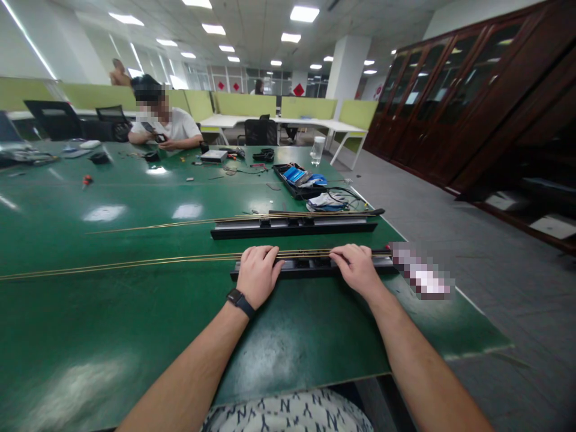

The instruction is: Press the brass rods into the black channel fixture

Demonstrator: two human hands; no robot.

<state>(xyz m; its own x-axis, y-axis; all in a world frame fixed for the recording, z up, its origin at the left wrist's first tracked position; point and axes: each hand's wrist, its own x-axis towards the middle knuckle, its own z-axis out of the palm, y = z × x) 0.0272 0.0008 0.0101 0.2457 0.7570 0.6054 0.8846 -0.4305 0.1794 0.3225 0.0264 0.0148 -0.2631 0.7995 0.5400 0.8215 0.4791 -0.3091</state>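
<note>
Together, left hand (260, 277) and right hand (356, 268) clamp perhaps three gold rods (207, 258) over one black rail (310, 273).

"How are the arms held?"

"The left forearm (184, 372) and the right forearm (420, 357) are stretched forward and angled inward."

"And the left hand (257, 275)?"

"It is turned palm down, with the fingers bent over, the thumb spread from them, and the fingertips partly hidden."

"How is the right hand (357, 268) posed?"

"Its palm is likewise faced downward, its fingers are curled, and thumb and forefinger are brought together in a pinch."
</note>
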